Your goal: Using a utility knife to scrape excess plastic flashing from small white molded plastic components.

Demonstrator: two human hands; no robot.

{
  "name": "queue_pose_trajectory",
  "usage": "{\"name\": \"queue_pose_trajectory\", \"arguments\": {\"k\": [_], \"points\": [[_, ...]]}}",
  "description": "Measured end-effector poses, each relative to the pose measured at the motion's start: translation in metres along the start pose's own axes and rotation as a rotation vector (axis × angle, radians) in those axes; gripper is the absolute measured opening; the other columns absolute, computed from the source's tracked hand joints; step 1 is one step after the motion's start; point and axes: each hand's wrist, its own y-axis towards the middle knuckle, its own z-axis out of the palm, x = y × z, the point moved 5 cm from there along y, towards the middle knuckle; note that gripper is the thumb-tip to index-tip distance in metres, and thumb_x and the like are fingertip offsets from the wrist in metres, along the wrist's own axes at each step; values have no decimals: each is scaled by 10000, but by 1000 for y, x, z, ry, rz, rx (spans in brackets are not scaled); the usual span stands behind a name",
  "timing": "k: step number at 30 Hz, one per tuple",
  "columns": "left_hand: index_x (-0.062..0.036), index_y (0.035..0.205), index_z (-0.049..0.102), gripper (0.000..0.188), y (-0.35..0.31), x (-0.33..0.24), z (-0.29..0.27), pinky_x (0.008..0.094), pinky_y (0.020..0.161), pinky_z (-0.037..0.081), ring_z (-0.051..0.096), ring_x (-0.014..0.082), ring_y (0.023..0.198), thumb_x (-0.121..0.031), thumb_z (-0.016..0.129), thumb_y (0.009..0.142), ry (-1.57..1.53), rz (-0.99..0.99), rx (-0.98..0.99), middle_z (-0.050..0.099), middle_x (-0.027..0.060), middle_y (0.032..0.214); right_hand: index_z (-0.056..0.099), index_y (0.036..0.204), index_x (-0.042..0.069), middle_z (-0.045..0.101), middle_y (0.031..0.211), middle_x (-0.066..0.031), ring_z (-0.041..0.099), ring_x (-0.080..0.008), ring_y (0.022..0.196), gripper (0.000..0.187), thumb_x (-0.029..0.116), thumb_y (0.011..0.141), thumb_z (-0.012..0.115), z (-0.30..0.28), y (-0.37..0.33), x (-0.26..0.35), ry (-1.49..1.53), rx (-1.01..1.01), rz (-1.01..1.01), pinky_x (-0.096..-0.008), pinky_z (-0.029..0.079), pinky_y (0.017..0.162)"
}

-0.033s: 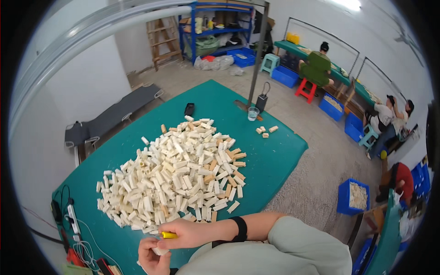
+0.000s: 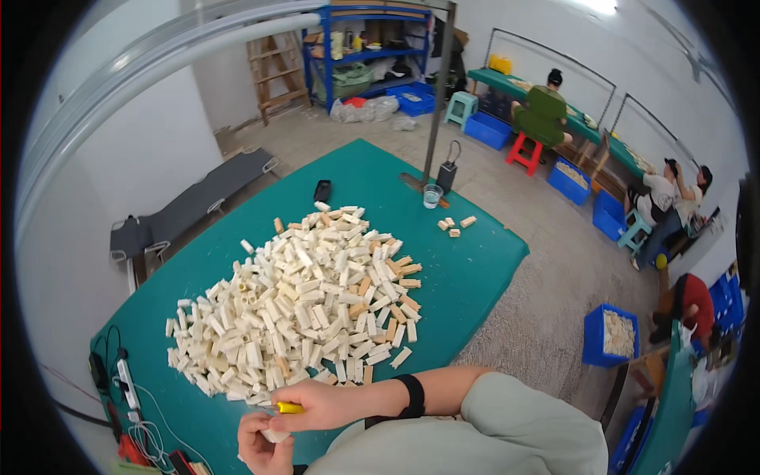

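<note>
At the near edge of the table, my right hand (image 2: 321, 404) is closed round a yellow-handled tool (image 2: 290, 408); its working end is hidden by my fingers. Just below it, my left hand (image 2: 260, 447) pinches a small off-white block (image 2: 275, 435), partly covered by the fingers. The two hands are touching or nearly so. Right beyond them spreads a big heap of short off-white blocks (image 2: 293, 301), several of them tan, many with rough ends.
The green table (image 2: 467, 277) carries a black object (image 2: 322, 190), a cup of clear liquid (image 2: 432, 196), a few loose blocks (image 2: 454, 233) and a metal post (image 2: 437, 103). A power strip (image 2: 128, 384) with cables lies left. Blue bins (image 2: 590, 340) and seated people are beyond, right.
The view has shifted very slightly, so the scene sits a little to the left. Both hands keep the same hold and place.
</note>
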Motion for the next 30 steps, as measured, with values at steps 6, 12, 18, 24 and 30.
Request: {"name": "queue_pose_trajectory", "arguments": {"k": [6,12,18,24,30], "points": [[-22,986,465,259,3,-7,7,284,812,402,507,171,897,-54,618,780,56,99,0,525,102,983,444,721,17,415,588,-32,379,-109,564,387,373,806,571,1,-8,8,25,-6,-88,-263,333,509],[-33,996,460,283,0,-9,21,290,839,388,497,184,934,-84,630,776,46,60,27,518,98,1005,442,743,12,406,591,-29,373,-107,562,362,344,817,569,-6,-18,11,12,11,-131,-259,325,511],[-56,1005,438,381,-2,-7,32,282,830,398,475,169,943,68,631,700,110,111,123,450,72,1033,459,753,9,432,607,-3,383,-82,582,357,332,793,607,-12,-25,3,138,44,-124,-240,339,525],[-56,970,439,382,2,2,46,265,770,425,493,150,883,84,649,682,166,93,130,471,62,984,473,771,12,447,621,1,395,-79,593,343,328,793,606,-26,-37,-2,181,29,-82,-229,352,540],[-52,965,440,382,8,-5,64,261,749,426,495,142,858,76,661,681,110,78,158,489,67,966,477,766,23,450,636,-1,396,-81,601,312,310,799,594,-37,-44,-2,89,-90,-62,-232,355,544]]}}
